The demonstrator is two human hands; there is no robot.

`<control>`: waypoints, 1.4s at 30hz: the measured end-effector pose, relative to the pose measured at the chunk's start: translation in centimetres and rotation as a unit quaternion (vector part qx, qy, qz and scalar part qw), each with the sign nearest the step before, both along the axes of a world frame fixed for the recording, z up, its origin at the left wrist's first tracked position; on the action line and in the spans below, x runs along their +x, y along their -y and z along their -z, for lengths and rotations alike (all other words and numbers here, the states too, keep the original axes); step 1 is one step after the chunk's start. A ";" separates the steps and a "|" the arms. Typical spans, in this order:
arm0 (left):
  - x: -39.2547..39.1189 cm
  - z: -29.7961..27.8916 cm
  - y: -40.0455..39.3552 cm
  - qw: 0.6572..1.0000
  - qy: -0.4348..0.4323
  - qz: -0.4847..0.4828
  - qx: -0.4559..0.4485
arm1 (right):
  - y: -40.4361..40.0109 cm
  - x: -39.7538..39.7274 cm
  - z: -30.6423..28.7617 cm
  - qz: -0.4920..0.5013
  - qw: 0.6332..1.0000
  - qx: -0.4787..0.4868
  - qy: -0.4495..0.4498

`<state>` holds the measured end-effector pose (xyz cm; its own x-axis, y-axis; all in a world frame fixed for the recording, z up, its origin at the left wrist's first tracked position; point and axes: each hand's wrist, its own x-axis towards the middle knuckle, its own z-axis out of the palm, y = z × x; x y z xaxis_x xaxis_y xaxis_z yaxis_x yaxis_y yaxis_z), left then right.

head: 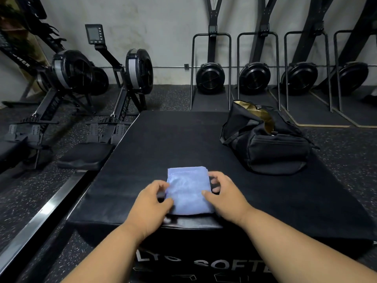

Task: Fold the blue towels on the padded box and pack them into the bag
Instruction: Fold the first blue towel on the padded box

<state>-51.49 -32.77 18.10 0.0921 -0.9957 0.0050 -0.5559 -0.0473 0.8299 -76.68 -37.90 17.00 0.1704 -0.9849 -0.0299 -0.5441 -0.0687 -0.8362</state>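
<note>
fingers: l hand (150, 198) and r hand (223, 190) curled, pinching side edges of small folded blue cloth towel (188, 190)
towel loc: near edge of black padded box (163, 139)
bag: black fabric duffel (265, 144), unzipped, far right on box
progress: fold looks done; packing left

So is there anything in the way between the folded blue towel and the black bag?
Nothing visible is. The folded blue cloth towel lies near the front of the black padded box, between both hands. The open black fabric duffel bag sits farther back on the right, with only bare box top between them.
</note>
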 end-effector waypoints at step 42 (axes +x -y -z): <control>-2.0 0.1 7.1 0.940 0.320 0.051 0.109 | -0.7 1.0 -1.5 0.003 0.987 0.133 0.093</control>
<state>-53.49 -39.85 17.97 0.0435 -0.9829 -0.1792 -0.9487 -0.0968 0.3009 -75.73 -37.16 18.53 0.1912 -0.9472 -0.2572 -0.3796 0.1703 -0.9094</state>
